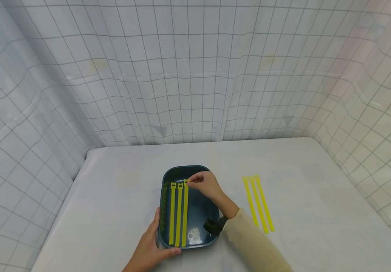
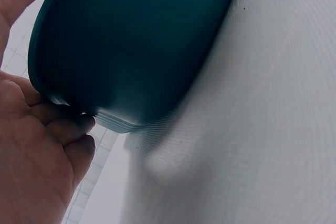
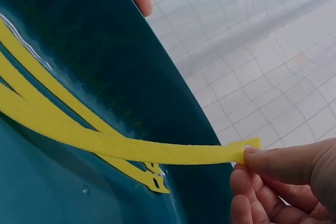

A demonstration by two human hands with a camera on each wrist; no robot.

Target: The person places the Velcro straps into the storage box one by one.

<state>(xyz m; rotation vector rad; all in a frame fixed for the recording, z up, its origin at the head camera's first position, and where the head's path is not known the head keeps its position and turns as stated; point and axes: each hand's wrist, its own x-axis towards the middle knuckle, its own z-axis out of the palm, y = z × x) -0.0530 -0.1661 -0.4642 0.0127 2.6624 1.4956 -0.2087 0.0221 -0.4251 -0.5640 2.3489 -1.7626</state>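
Note:
A dark teal tray [image 1: 200, 211] sits on the white table. My left hand [image 1: 149, 243] grips its near left corner, thumb on the front rim and fingers along the left side; in the left wrist view those fingers curl against the outer wall. My right hand [image 1: 208, 185] pinches the slotted head of a yellow hook-and-loop cable tie [image 3: 142, 149] between thumb and index finger. That head is raised above the tray floor, while the strap runs down toward the near end. Two more yellow cable ties [image 1: 172, 215] lie lengthwise in the tray's left half, side by side.
Three yellow cable ties [image 1: 259, 204] lie on the table right of the tray, beyond my right forearm. A dark band with a device [image 1: 215, 226] is on my right wrist, over the tray's near right corner. White gridded curtains [image 1: 195, 75] enclose the table.

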